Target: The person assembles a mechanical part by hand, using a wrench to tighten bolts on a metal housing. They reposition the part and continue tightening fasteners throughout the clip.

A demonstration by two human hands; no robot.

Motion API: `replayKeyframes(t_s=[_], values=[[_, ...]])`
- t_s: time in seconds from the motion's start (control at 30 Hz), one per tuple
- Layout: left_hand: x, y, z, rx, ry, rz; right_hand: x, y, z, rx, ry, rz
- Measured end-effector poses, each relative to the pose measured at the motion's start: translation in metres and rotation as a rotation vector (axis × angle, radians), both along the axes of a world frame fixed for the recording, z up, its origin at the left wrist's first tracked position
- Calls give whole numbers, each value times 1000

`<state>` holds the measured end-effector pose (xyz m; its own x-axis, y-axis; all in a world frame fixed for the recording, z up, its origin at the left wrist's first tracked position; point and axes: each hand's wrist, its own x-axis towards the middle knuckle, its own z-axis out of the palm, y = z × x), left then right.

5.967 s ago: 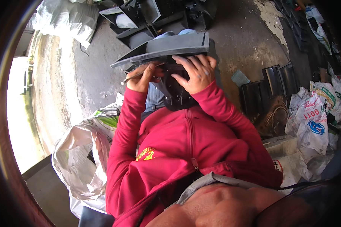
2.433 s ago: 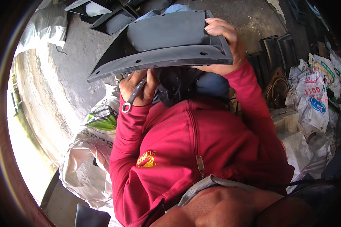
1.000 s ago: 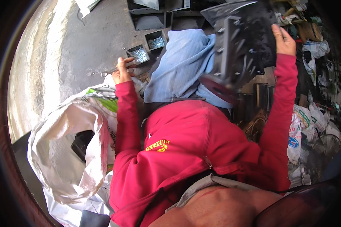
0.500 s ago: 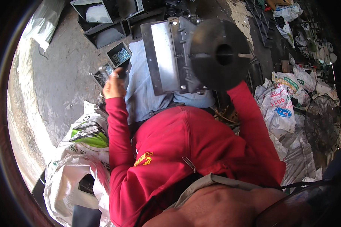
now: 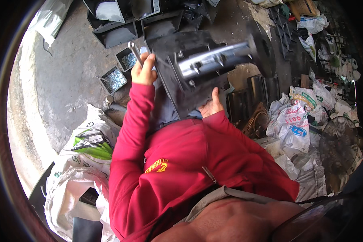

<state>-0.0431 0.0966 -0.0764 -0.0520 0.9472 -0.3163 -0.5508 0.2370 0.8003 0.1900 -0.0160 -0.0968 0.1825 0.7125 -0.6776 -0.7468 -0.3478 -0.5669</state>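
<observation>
Above oily concrete floor (image 5: 68, 80), our right hand (image 5: 211, 108) grips the stiff, seemingly heavy dark metal bracket assembly (image 5: 197, 74) from beneath while our left hand (image 5: 143, 70) clasps a steel wrench (image 5: 134, 49).

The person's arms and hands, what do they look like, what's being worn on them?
Both arms are covered to the wrist by long red sleeves of one zip-front top, with a small yellow emblem on the chest. The left sleeve is creased along its length; the right sleeve is looser and folded. The left hand and right hand are bare: no gloves, rings or watch visible.
</observation>
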Motion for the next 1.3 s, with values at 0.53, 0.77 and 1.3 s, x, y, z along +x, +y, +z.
replayKeyframes(t_s=[0.53,0.77,1.3], values=[[10,-117,-16,56,277,-463,18,16,126,522,-1057,55],[-18,-119,24,560,414,-911,81,43,129,751,-957,344],[-122,108,-268,-346,1594,-422,95,102,101,745,-1258,661]])
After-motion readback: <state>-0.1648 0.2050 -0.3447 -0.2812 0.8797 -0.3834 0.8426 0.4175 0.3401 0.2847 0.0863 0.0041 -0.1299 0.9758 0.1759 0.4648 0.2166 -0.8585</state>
